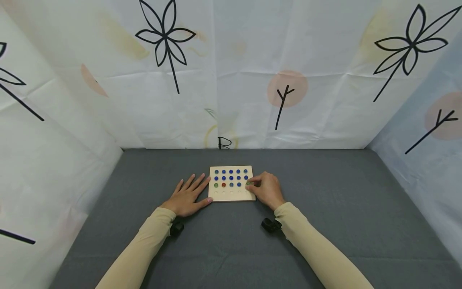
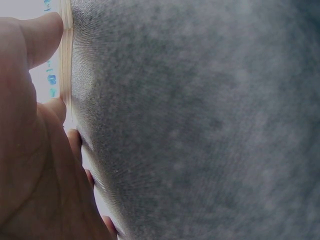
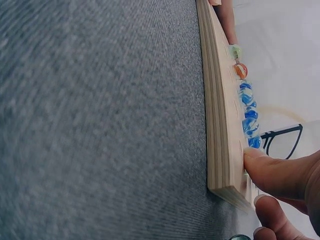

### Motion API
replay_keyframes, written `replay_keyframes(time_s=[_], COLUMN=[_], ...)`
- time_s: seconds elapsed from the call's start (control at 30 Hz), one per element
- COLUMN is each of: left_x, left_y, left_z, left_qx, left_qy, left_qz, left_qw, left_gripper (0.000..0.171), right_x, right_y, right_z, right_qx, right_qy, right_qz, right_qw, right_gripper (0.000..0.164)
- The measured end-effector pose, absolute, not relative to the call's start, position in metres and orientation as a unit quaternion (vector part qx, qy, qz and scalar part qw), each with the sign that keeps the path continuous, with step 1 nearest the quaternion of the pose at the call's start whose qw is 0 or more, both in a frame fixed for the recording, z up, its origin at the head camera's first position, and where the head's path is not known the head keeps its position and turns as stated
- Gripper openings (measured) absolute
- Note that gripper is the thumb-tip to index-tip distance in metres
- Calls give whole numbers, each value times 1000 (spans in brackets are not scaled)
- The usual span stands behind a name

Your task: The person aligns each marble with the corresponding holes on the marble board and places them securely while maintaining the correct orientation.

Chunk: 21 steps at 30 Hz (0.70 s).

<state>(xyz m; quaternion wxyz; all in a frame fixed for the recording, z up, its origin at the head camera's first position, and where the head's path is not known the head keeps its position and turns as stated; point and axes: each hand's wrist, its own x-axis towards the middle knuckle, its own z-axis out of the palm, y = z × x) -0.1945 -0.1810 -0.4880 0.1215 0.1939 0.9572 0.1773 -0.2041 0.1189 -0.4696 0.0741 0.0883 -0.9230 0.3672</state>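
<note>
A pale wooden board (image 1: 231, 196) with rows of round hollows lies on the grey surface. Glass marbles fill its two far rows, mostly blue. In the third row sit a green marble (image 1: 215, 185), a red marble (image 1: 223, 185) and blue marbles (image 1: 235, 184). My right hand (image 1: 268, 190) pinches a green marble (image 1: 248, 183) at that row's right end; in the right wrist view the fingers hide it. A glassy round thing (image 3: 240, 237) shows below those fingers, cut off by the frame. My left hand (image 1: 187, 199) lies with fingers spread, thumb and fingertips against the board's left edge.
Dark grey cloth (image 1: 231, 249) covers the tabletop around the board. White fabric walls (image 1: 238, 60) with plant drawings stand behind and at both sides. A black wrist camera (image 1: 177, 228) is on the left wrist, and another wrist camera (image 1: 270, 225) on the right.
</note>
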Motion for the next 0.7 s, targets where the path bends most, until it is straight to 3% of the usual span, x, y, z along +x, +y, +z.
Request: replay_keyframes(time_s=[0.7], left_x=[-196], left_y=[-181], left_z=[-491], left_qx=[195], left_qy=[958], left_qz=[171], left_qw=[121], left_gripper=[82], right_x=[-204], right_y=[116], right_z=[-469], right_qx=[86], right_qy=[-924], right_qz=[368], right_qw=[66], right_gripper=[15])
